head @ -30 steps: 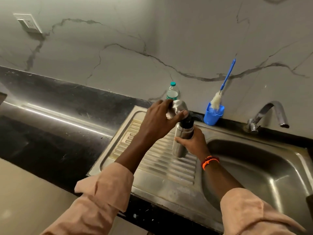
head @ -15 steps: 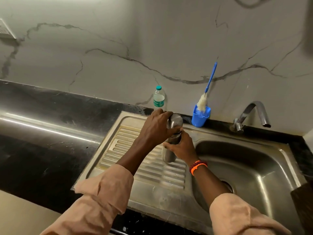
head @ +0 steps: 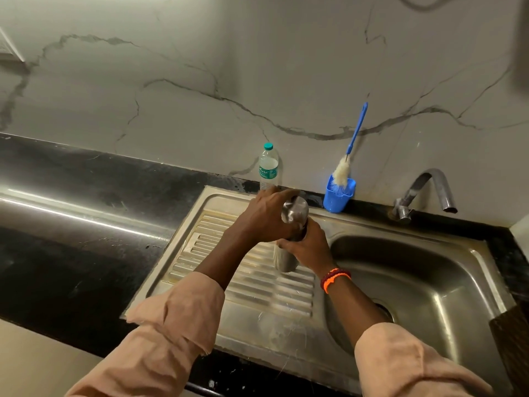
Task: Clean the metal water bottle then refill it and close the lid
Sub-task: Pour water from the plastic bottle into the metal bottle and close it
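The metal water bottle [head: 283, 260] is held upright above the ribbed drainboard of the steel sink [head: 246, 305]. My right hand [head: 307, 246] grips its body just below the neck. My left hand [head: 266, 216] grips the rounded metal lid [head: 294, 209] on top of the bottle. The lid sits over the dark neck; whether it is screwed tight cannot be told. A blue bottle brush [head: 350, 150] stands in a blue cup [head: 337, 196] at the back edge, beside the tap [head: 429, 190].
A small plastic water bottle [head: 268, 166] with a teal cap stands against the marble wall behind my hands. The black counter [head: 86, 224] stretches to the left. The sink basin [head: 415, 282] lies to the right, with its drain partly hidden by my right forearm.
The lid has come down onto the bottle's neck, covering the dark collar seen earlier. The view has shifted right, so both hands and the bottle sit lower and nearer the basin.
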